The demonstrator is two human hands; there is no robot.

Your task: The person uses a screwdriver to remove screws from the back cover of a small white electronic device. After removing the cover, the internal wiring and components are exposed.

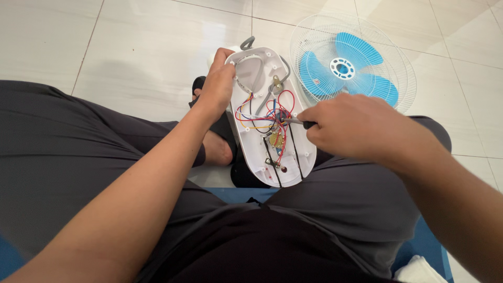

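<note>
Careful near those wires
Your left hand [217,89] clamps the white housing [262,68]; right hand [348,126], closed on the screwdriver [296,122], could slip and nick wires [267,112].

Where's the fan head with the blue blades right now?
The fan head lies on the tiled floor at upper right, beyond the right hand.

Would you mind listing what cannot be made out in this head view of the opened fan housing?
- Screwdriver: its handle is hidden inside the right hand; its tip is lost among the wires.
- White housing: its left rim is covered by the left hand.
- Small parts on the circuit board: too small to identify.
- White cloth: cut off by the bottom edge.
</note>
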